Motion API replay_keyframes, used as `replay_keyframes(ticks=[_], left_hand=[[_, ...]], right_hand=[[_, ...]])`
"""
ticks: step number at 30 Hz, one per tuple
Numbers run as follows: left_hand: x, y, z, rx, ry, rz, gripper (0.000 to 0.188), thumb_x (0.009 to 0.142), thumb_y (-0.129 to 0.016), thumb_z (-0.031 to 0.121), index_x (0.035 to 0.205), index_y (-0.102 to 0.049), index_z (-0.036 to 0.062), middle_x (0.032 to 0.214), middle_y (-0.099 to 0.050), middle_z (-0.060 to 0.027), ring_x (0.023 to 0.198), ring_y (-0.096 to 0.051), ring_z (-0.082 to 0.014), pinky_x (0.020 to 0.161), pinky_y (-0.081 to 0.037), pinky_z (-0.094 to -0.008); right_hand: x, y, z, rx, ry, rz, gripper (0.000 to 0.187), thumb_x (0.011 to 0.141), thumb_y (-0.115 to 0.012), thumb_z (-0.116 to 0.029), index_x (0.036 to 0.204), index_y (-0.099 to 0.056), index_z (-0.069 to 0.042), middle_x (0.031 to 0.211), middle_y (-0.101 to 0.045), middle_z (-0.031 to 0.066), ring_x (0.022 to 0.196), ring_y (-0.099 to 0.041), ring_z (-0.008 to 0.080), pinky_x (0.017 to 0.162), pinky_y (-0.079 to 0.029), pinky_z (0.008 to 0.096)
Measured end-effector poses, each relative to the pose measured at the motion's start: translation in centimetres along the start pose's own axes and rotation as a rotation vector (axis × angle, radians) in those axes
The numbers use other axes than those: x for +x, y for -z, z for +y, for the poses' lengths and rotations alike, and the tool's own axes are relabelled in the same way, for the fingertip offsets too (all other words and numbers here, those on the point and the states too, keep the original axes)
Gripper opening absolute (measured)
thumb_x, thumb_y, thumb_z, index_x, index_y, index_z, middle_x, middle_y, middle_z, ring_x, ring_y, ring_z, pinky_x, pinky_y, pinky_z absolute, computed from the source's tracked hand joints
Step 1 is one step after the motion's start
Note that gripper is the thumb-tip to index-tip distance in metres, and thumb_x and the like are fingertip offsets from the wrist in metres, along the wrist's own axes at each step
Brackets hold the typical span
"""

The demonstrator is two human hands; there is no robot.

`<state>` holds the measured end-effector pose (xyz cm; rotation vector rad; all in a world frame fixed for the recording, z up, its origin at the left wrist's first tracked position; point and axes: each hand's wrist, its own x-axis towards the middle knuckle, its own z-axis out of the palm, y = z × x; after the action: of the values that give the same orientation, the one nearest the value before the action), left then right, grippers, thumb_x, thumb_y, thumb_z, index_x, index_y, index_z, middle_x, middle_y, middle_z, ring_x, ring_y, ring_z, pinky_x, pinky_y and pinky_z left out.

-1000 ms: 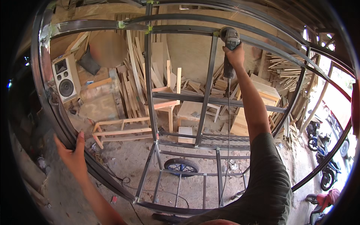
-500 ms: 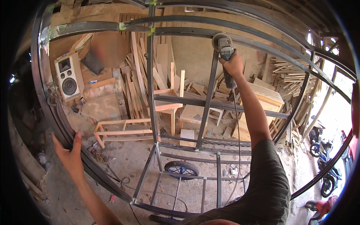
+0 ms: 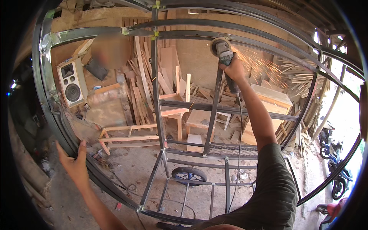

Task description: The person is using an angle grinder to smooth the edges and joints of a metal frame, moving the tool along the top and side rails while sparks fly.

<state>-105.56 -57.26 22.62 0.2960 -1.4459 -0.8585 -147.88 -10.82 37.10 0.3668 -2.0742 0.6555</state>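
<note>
Bars of dark metal make up a large open frame [image 3: 155, 69] spanning the view in a dusty workshop. At far left, the left hand [image 3: 74, 165] is at the frame's curved side post, thumb spread apart from the fingers with the post between them; how firmly they press cannot be told. Beyond that post stands a pale speaker [image 3: 72, 82] with round black cones. Next come a low wooden bench frame [image 3: 128, 135] and long planks [image 3: 140, 84] leaning against the wall. Near the middle, a wheel [image 3: 188, 174] with a black tyre lies on the ground. Right of centre and high up, the right hand [image 3: 232, 69] has its fingers wrapped around a power grinder [image 3: 225, 57], whose disc meets the frame near the top of an upright bar. Orange sparks [image 3: 260, 63] spray to the right; a cord [image 3: 240, 126] hangs below the tool. Further right are stacked wood scraps [image 3: 303, 73], then parked motorbikes [image 3: 339, 168] in bright daylight.
</note>
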Motion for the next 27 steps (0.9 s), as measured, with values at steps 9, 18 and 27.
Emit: replay_keyframes(ticks=[9, 18, 27], left_hand=[[0.1, -0.1, 0.0, -0.051, 0.056, -0.039, 0.084, 0.087, -0.079, 0.006, 0.153, -0.030, -0.0090, 0.131, -0.051, -0.0164, 0.081, -0.057, -0.0137, 0.079, -0.049, -0.0275], [0.1, 0.0, 0.3, 0.002, 0.037, -0.045, 0.084, 0.087, -0.079, 0.008, 0.153, -0.031, -0.0096, 0.136, -0.048, -0.0182, 0.081, -0.057, -0.0136, 0.080, -0.049, -0.0268], [0.2, 0.0, -0.3, -0.001, 0.008, 0.002, 0.085, 0.087, -0.079, 0.007, 0.153, -0.030, -0.0101, 0.140, -0.047, -0.0199, 0.090, -0.059, -0.0159, 0.082, -0.050, -0.0271]], right_hand=[[0.1, 0.8, 0.0, -0.018, 0.004, -0.007, 0.085, 0.070, -0.081, -0.042, 0.127, -0.044, 0.010, 0.096, -0.070, 0.0311, 0.096, -0.068, 0.0474, 0.083, -0.055, 0.0504], [0.4, 1.3, 0.8, 0.004, 0.027, -0.007, 0.079, 0.072, -0.080, -0.042, 0.122, -0.047, 0.008, 0.094, -0.071, 0.0295, 0.095, -0.069, 0.0462, 0.082, -0.055, 0.0502], [1.0, 1.6, 0.1, 0.021, -0.026, 0.012, 0.082, 0.072, -0.080, -0.040, 0.127, -0.045, 0.009, 0.098, -0.071, 0.0293, 0.096, -0.069, 0.0454, 0.083, -0.055, 0.0501]])
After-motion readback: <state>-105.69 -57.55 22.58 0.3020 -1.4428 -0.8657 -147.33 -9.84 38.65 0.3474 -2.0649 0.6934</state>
